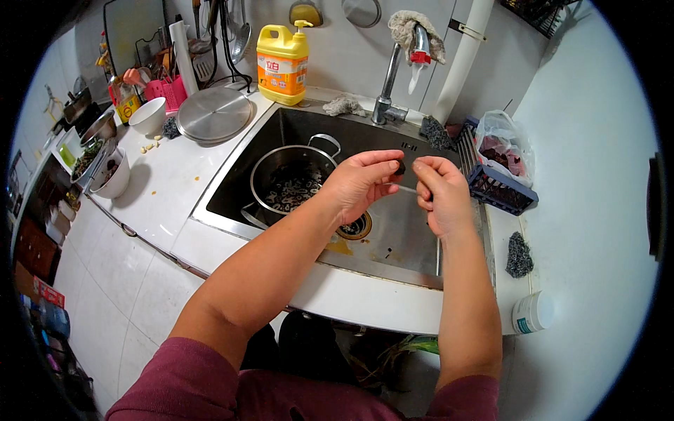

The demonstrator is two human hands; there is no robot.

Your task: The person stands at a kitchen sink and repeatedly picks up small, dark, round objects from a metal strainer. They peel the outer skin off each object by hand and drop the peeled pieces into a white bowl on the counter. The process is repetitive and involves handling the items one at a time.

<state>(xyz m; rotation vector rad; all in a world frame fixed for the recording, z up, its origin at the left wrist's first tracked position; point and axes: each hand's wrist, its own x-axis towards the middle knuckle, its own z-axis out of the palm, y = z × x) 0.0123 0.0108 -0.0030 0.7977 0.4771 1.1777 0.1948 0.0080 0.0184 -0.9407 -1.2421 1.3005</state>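
Note:
Over the right part of the stainless steel sink [403,252], my left hand [366,181] holds a small dark piece [400,167] between thumb and fingers. Close on its right is my right hand [443,192], its thumb and index finger pinched together; something dark shows at its curled fingers, too small to make out. A two-handled metal pot [287,181] stands in the sink's left part, with dark pieces and pale rings in it. Below my left hand lies the drain [355,226], partly hidden by my wrist.
Behind the sink stand a yellow detergent bottle [283,68] and the faucet [387,87], draped with a cloth [408,29]. A slatted basket [500,189] holds a plastic bag at right. A steel scourer [519,255] and white tub [533,312] sit nearer. Left are a round lid [215,114] and bowls [112,176].

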